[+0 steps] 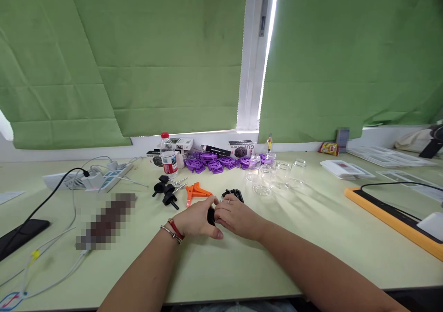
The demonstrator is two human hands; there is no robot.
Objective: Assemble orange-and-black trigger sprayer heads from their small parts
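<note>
My left hand (pixel 197 218) is curled, thumb apart from the fingers, around a small black part (pixel 211 216) low over the table. Against the same part are the bent fingers of my right hand (pixel 240 216), a ring on one of them; the fingers cover most of the part, so its kind is hidden. Just behind my right hand lies a bunch of slim black pieces (pixel 237 194). Orange plastic pieces (pixel 196 190) lie beyond my left hand. Further left are black cup-shaped parts with thin metal rods (pixel 169 193).
Purple plastic pieces (pixel 215 165) lie in a heap at the back, near a red-capped bottle (pixel 169 157) and small boxes (pixel 241 149). Clear glass jars (pixel 265 177) stand right of centre. Cables, a power strip (pixel 116 176) and a phone (pixel 26 233) occupy the left; an orange-edged board (pixel 391 222) the right.
</note>
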